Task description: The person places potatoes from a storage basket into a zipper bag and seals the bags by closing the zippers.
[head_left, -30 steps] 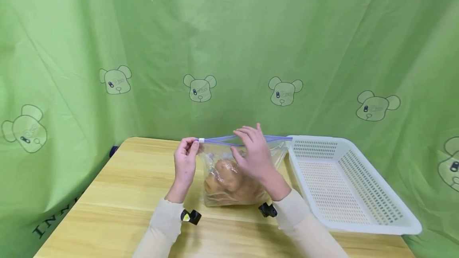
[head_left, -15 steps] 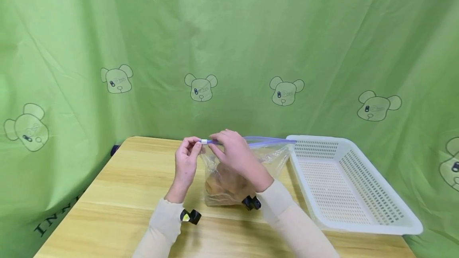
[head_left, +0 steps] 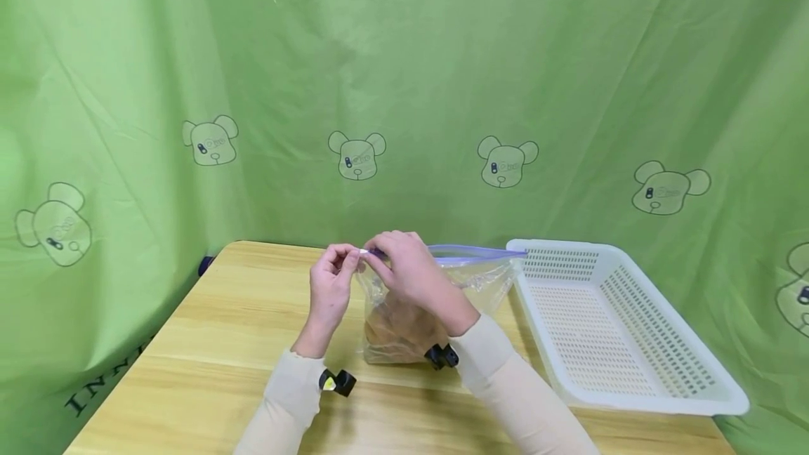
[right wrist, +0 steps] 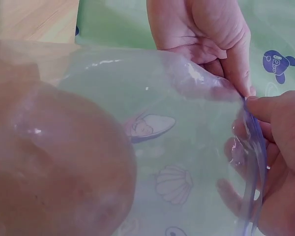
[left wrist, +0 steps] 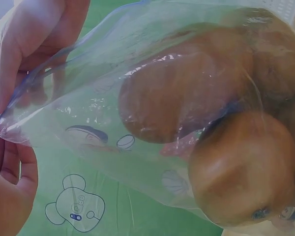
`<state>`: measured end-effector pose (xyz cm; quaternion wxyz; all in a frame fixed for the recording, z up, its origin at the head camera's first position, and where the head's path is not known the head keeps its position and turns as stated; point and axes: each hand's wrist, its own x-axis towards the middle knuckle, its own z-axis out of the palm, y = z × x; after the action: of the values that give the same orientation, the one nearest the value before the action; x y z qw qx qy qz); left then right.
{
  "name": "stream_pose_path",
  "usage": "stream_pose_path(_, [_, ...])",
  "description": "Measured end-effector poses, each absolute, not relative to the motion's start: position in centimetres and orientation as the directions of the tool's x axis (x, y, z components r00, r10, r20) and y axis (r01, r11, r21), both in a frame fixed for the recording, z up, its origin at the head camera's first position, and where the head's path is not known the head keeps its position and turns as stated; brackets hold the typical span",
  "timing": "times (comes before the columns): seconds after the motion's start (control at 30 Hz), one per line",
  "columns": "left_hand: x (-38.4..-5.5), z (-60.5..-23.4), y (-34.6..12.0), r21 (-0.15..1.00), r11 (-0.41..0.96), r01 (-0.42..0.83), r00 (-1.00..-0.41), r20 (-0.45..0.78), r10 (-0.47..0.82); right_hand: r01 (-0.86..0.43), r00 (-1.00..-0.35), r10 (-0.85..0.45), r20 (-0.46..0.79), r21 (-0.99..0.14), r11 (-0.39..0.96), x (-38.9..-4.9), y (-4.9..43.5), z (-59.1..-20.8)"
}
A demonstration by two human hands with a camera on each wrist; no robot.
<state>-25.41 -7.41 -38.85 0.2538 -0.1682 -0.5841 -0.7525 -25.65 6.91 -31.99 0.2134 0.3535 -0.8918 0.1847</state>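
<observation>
A clear slider zip bag with a blue-purple zip strip stands on the table in the head view. Inside are several round, orange-brown fruits, blurred by the film. My left hand pinches the bag's top left corner between thumb and fingers. Right beside it, my right hand grips the zip strip at the white slider, thumb on the near side. To the right of my hands the zip strip gapes apart. The right hand and forearm hide part of the fruit in the head view.
A white perforated plastic basket sits at the right side of the table, close to the bag's right corner. The wooden table ends at a green patterned curtain behind. A small black camera is on each wrist.
My right hand has moved left from the middle of the bag's mouth to the slider and gripped there. The left hand keeps its pinch at the corner, the bag shifting very slightly right.
</observation>
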Motion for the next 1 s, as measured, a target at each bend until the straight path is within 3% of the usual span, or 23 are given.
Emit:
stream_pose_path(0.5, [-23.3, -36.9, -6.9, 0.775, -0.019, 0.632, -0.756, 0.611, -0.233, -0.739, -0.603, -0.565, 0.564, -0.127, 0.662, -25.5, 7.9, -32.1])
stream_pose_path(0.83, [-23.7, -37.4, -7.1, 0.830, -0.101, 0.549, -0.824, 0.516, -0.234, -0.713, -0.637, -0.539, 0.551, -0.154, 0.685, -25.6, 9.1, -32.5])
stream_pose_path(1.0, [-23.7, -37.5, -7.1, 0.823, -0.091, 0.561, -0.816, 0.530, -0.230, -0.730, -0.619, -0.541, 0.569, -0.164, 0.663, -25.7, 8.9, -32.7])
